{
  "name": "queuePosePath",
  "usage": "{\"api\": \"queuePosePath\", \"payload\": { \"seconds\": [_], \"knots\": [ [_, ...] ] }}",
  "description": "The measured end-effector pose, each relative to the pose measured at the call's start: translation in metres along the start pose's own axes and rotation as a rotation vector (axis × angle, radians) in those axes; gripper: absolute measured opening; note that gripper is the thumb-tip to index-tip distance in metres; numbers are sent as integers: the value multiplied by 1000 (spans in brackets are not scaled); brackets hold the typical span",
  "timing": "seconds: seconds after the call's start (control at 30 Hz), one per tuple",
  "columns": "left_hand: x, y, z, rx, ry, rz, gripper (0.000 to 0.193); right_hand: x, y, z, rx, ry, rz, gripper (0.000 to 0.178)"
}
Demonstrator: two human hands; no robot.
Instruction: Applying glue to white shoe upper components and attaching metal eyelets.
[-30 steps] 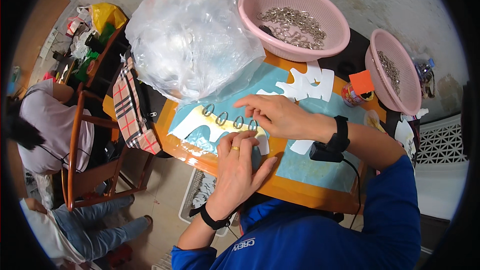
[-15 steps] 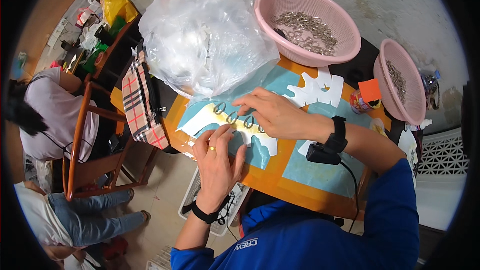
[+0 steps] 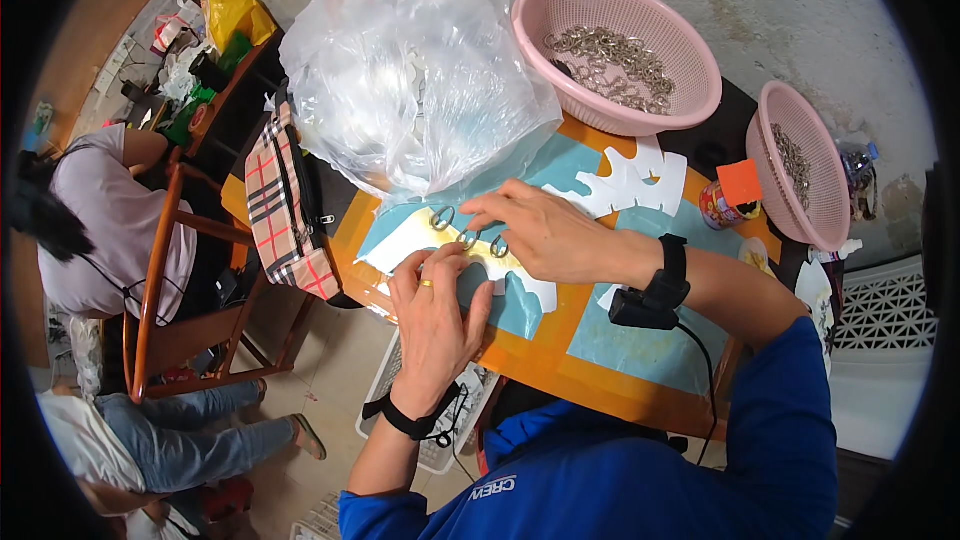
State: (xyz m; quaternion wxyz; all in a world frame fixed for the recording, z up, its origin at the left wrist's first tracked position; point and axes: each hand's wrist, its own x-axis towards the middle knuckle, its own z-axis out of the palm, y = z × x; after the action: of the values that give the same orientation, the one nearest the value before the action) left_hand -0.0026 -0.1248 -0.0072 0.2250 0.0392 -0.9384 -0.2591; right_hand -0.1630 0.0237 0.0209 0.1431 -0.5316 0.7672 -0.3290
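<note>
A white cut-out piece with a scalloped edge and yellow glue-like patches [image 3: 402, 243] lies on a blue sheet on the table. Several oval metal rings sit along it, among them one ring [image 3: 442, 218] near its far left end and another ring [image 3: 500, 246] beside my right hand. My left hand [image 3: 432, 305] comes from the near side, its fingertips touching the piece at the middle ring [image 3: 467, 238], thumb apart. My right hand [image 3: 555, 232] reaches in from the right, its forefinger stretched above that same ring. Its curled fingers are partly hidden, and it covers the piece's right part.
A large clear plastic bag [image 3: 420, 70] fills the back. Pink baskets of metal rings [image 3: 690, 120] [image 3: 840, 230] stand at the right, near a tin with an orange card [image 3: 738, 183]. Left lie a checked pouch [image 3: 290, 205] and, beyond, a seated person [image 3: 110, 200]. Another white cut-out [image 3: 640, 180] lies behind my right hand.
My hands stay close to the same ring, with small finger shifts; the right hand has edged left, covering the rightmost ring. The person's foot at lower left has moved outward.
</note>
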Motion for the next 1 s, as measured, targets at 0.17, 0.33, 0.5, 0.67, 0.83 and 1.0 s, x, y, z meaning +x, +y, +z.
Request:
{"api": "queuePosePath", "payload": {
  "seconds": [0.17, 0.33, 0.5, 0.67, 0.83, 1.0],
  "knots": [
    [4, -2, -2, -48, -6, -56, 32, 2, 4, 3, 64, 21, 0, 48],
    [15, -1, -3, -127, -3, -166, 24, 10, 13, 6, 202, 35, 62, 43],
    [21, 1, -7, -191, 1, -214, 22, 19, 14, 6, 690, 46, 313, 38],
    [13, -3, -4, -316, 133, -253, 19, 23, 10, 5, 435, 106, 174, 37],
    [14, -23, -11, -136, 175, -167, 21, 29, 8, 20, 197, 154, -36, 37],
    [20, -23, -10, 3, 120, -54, 23, 30, 4, 23, 51, 103, -9, 38]
  ]
}}
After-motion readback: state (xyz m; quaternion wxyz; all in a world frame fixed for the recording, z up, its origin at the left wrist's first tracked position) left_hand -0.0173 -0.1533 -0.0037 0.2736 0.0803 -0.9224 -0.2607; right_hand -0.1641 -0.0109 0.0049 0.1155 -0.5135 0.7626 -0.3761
